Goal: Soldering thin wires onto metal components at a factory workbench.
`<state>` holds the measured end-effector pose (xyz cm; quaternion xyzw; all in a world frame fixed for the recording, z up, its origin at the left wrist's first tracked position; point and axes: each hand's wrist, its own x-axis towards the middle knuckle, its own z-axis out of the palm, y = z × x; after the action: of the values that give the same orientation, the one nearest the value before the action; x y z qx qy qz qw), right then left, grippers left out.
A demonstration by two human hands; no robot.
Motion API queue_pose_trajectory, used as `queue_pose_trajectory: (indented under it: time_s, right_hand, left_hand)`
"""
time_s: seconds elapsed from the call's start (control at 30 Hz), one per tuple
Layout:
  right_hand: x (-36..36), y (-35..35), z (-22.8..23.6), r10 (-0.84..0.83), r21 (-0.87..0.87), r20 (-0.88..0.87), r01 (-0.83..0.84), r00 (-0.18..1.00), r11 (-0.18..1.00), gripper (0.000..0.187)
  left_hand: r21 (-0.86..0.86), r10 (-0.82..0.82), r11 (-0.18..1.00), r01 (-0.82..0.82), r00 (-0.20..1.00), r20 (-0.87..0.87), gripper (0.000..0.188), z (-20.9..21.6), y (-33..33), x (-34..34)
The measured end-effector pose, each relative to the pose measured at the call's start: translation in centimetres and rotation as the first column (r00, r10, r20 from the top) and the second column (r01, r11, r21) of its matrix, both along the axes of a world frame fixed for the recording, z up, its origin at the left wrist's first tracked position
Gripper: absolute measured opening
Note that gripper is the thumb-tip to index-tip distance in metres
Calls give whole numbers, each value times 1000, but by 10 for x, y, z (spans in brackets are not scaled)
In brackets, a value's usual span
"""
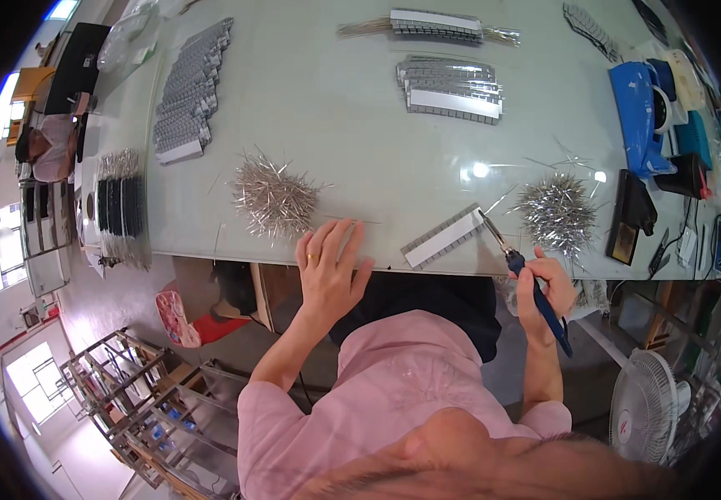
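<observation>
My left hand (330, 265), a ring on one finger, rests at the table's near edge with fingers stretched out. Just beyond it lies a bristly heap of short silvery wire pieces (273, 198). In my right hand (548, 290) is a slim hand tool (541, 307) with a dark blue handle and narrow metal tip; whether it has two jaws I cannot tell. That tip reaches the right end of a grey gridded strip with a white band (444, 237), lying slanted near the edge. A second wire heap (558, 214) sits beyond my right hand.
Stacked gridded strips (452, 90) lie farther back, below a strip bundle with long wires (435, 27). More strips (190, 92) fan out at left, near a dark wire-ended bundle (120, 206). Blue holder (637, 117) and black tray (625, 218) stand right; a fan (645, 406) is below.
</observation>
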<state>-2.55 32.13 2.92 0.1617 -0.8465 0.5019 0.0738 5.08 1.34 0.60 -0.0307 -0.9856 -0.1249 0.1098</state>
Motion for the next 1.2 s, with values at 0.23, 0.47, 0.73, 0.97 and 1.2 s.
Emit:
queue_pose_trajectory:
  time_s: [0.23,0.47,0.73,0.97,1.2]
  right_hand:
    - [2,-6,1,4,-17,-20,-5,1000,1000,8]
    - [12,4,-2,-9,0,15,9,1000,1000,7]
    - [12,-5,-3,77,-8,-13,-77,997,997,9]
    - [18,-15,-2,115,-33,7,-115,993,993,9]
    - [20,-27,0,194,-38,-57,-196,979,980,10]
  left_hand:
    - [115,-135,983,140,990,-50,48,4,30,3]
    - [74,15,997,-11,999,-53,55,-3,15,10]
    - [72,-52,996,51,999,7,59,-11,7,9]
    - [124,57,990,-62,998,38,57,-4,37,39]
    - [162,111,979,-122,991,76,65,-2,60,47]
